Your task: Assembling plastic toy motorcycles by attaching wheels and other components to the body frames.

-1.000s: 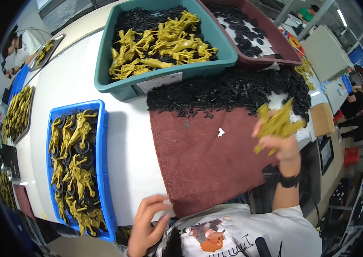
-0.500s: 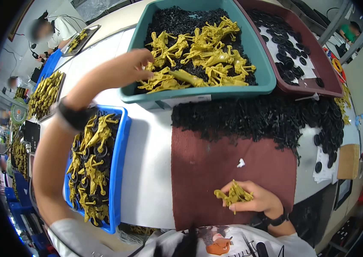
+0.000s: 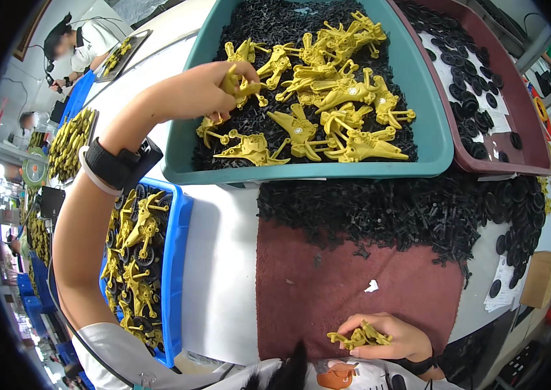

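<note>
My left hand [image 3: 205, 90] is over the near left part of the teal tub [image 3: 308, 171]. Its fingers are closed round a yellow plastic toy motorbike body [image 3: 244, 91]. Several more yellow bodies [image 3: 353, 91] lie beneath and beside it, on a bed of small black pins [image 3: 249, 29]. Low over the front of the dark red mat [image 3: 353, 286], my right hand [image 3: 392, 338] pinches another yellow toy motorbike body [image 3: 361, 334] between thumb and fingers. The palm side of that hand is partly hidden.
A blue tray [image 3: 181, 260] on the left holds yellow bodies fitted with black wheels. Black pins [image 3: 366, 214] are heaped along the mat's far edge, with loose black wheels [image 3: 516, 214] to their right. A maroon tub [image 3: 523, 156] holds more wheels. A white scrap [image 3: 372, 286] lies on the mat.
My left hand has closed on a yellow body and lifted it slightly from the pile. The view has shifted, and my right hand still holds its yellow body near the mat's front.
</note>
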The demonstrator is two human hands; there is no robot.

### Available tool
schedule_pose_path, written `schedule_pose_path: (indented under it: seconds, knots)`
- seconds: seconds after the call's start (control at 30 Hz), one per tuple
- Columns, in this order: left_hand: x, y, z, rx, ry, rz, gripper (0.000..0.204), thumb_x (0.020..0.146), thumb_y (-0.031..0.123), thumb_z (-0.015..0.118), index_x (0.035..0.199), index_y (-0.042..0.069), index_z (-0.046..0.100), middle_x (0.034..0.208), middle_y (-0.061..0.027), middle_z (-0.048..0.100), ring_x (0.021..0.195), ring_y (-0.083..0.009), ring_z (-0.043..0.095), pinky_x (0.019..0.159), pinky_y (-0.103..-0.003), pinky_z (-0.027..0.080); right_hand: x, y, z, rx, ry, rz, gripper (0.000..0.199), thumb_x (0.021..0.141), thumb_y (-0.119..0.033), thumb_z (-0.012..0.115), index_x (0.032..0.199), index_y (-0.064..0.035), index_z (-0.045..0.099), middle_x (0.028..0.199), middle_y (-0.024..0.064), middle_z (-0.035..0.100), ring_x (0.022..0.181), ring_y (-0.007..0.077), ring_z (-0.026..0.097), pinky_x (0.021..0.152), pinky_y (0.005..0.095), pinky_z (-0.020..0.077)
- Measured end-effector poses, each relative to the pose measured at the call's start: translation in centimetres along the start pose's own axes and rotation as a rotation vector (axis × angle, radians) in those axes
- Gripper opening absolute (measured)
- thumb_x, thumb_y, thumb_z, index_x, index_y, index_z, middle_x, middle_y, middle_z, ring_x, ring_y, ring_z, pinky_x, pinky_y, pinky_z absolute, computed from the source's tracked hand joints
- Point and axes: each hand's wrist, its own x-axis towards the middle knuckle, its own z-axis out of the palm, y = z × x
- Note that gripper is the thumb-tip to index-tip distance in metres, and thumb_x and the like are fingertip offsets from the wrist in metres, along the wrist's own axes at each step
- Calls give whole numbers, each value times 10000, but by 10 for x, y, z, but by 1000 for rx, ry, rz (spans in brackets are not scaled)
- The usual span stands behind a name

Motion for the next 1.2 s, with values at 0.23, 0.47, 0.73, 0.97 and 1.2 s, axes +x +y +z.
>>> schedule_pose_path:
  seconds: [0.23,0.47,0.73,0.97,1.2]
  knots:
    - [1,-1,34,476,-247,126,516,722,223,782,1158,63,558,1050,-138,600,986,-305,586,830,-391,466,-1,-1,-2,41,19,19,351,879,-82,646,1213,-12,565,1007,73,663,891,127,614,797,283,477]
    - [-11,13,14,556,-64,210,418,679,229,777,1030,51,637,955,-153,631,906,-346,605,796,-410,483,-1,-9,-4,35,25,80,371,875,-76,644,1231,-24,555,1021,71,661,913,128,613,815,293,471]
    - [-18,1,-10,-37,113,174,275,811,148,608,1060,33,633,744,0,585,724,-56,574,683,-230,442,-2,-7,-2,77,38,76,369,874,-74,642,1228,-17,552,1016,71,660,922,122,611,823,284,473]
    - [-19,-12,-12,-98,63,206,281,869,121,551,1143,61,568,806,1,575,717,-54,535,667,-221,446,-3,-7,-3,62,34,70,363,875,-61,644,1223,-16,552,1008,65,659,919,112,607,813,279,471]
    - [12,-16,-18,129,258,16,328,850,300,686,1023,52,561,814,-28,570,732,-104,516,636,-253,430,-1,-6,-3,53,38,80,368,874,-64,646,1225,-10,549,999,63,658,908,104,600,802,275,467]
